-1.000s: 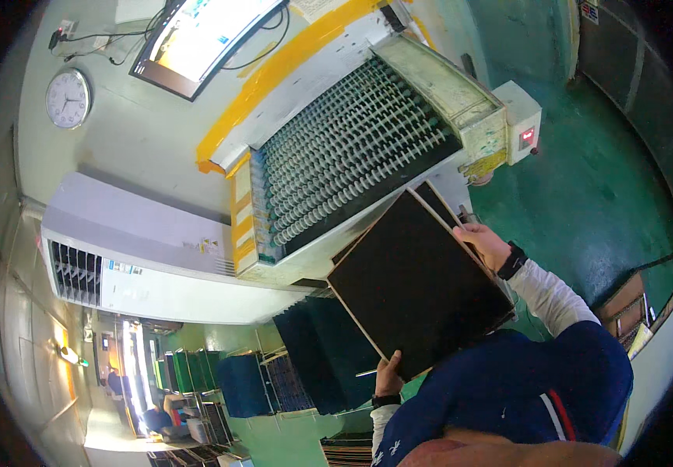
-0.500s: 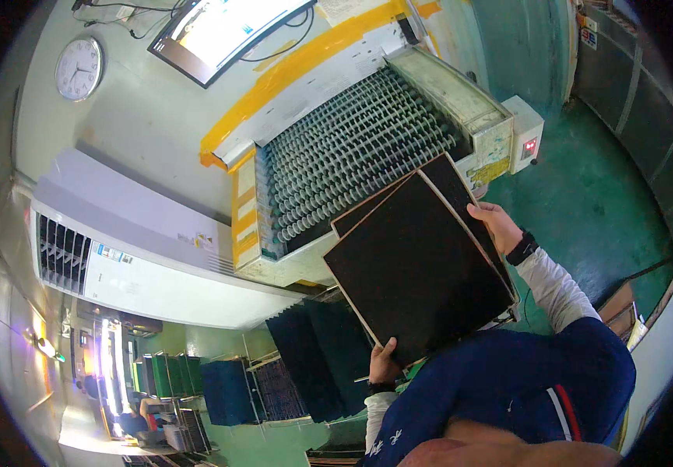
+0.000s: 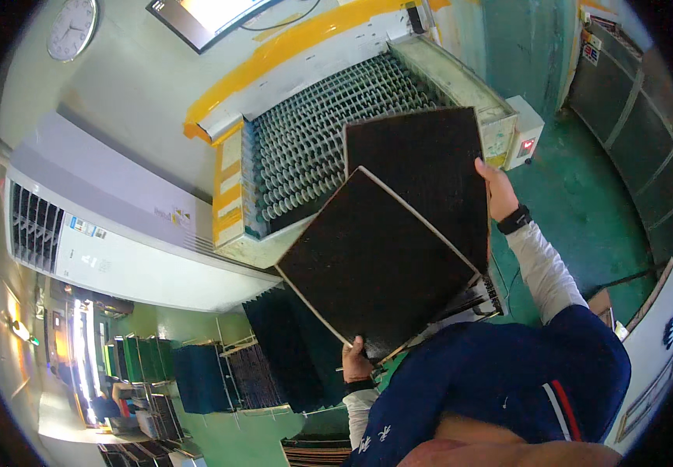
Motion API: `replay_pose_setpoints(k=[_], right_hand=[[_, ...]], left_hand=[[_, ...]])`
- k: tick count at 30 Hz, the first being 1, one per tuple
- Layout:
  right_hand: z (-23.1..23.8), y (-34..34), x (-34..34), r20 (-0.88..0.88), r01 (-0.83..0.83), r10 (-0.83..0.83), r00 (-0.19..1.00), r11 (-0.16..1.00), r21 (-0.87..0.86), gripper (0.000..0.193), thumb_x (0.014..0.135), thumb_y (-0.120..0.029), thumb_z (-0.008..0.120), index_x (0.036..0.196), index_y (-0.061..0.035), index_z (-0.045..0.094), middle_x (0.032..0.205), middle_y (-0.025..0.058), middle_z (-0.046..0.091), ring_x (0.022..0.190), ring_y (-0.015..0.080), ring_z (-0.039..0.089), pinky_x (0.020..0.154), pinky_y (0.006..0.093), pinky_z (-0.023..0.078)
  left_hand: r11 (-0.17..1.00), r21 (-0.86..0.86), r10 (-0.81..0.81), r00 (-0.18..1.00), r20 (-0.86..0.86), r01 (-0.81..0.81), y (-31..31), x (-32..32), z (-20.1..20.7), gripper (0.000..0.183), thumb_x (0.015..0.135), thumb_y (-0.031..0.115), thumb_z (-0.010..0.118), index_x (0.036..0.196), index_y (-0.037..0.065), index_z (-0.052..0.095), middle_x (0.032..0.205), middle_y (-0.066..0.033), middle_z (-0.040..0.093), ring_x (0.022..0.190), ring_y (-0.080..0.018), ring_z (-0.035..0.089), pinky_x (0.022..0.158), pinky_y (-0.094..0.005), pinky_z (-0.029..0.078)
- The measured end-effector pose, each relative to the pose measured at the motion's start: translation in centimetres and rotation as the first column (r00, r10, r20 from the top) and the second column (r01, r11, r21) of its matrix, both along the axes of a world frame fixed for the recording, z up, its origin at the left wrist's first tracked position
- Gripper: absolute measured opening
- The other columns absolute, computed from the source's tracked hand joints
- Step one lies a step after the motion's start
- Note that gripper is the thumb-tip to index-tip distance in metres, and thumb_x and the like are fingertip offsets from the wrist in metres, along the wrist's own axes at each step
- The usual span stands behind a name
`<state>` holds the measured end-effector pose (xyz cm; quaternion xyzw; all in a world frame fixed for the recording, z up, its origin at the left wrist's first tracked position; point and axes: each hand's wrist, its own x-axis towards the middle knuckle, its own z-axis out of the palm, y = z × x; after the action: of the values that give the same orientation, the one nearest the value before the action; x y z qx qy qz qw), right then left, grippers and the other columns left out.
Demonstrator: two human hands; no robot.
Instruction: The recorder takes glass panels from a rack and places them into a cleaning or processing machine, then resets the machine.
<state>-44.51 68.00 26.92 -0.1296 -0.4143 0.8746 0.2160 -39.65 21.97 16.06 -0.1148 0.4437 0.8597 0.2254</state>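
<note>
Two flat dark panels with pale edges overlap in front of me. My left hand (image 3: 357,364) grips the nearer dark panel (image 3: 375,268) by its lower-left edge, thumb on top and fingers hidden beneath. Behind it, partly covered, is the farther dark panel (image 3: 418,159). Its right edge is held in my right hand (image 3: 498,189), the thumb lying along the rim. Both panels are over the near edge of a machine with a bed of ridged rollers (image 3: 313,148), hiding part of that bed.
A white control box (image 3: 525,128) with a red display is fixed at the machine's right end. A white air conditioner (image 3: 130,245) stands to the left. Beyond it, dark sheets (image 3: 293,346) stand in a row. A pale board (image 3: 651,354) is at the lower right.
The two panels have fanned apart, so much more of the farther one shows. The nearer panel has shifted left with my left hand; my right hand sits slightly higher in view.
</note>
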Motion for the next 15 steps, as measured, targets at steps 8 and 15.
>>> replay_pose_setpoints(k=[8,15], right_hand=[[-6.0,-0.5,-6.0,0.130,0.010,0.013,0.991,0.985,-0.173,0.014,0.086,-0.021,0.063,0.087,-0.0094,0.056,0.077,0.0014,0.057,0.069,0.0156,0.058,0.066,0.0275,0.047],[-9.8,-6.0,-7.7,0.189,-0.287,0.393,0.900,0.860,-0.422,0.014,0.087,-0.016,0.060,0.091,-0.0034,0.056,0.091,0.0100,0.061,0.087,0.0218,0.060,0.081,0.0357,0.049]], left_hand=[[0.980,-0.117,0.149,0.984,-0.102,-0.160,-4.9,0.9,-0.3,0.046,0.078,0.023,0.064,0.115,0.001,0.049,0.104,-0.0109,0.058,0.090,-0.0260,0.058,0.078,-0.0418,0.049],[0.887,0.069,0.459,0.889,-0.008,-0.457,-10.5,1.3,-1.4,0.050,0.078,0.038,0.068,0.115,0.008,0.053,0.111,-0.0111,0.058,0.098,-0.0300,0.057,0.084,-0.0489,0.047]])
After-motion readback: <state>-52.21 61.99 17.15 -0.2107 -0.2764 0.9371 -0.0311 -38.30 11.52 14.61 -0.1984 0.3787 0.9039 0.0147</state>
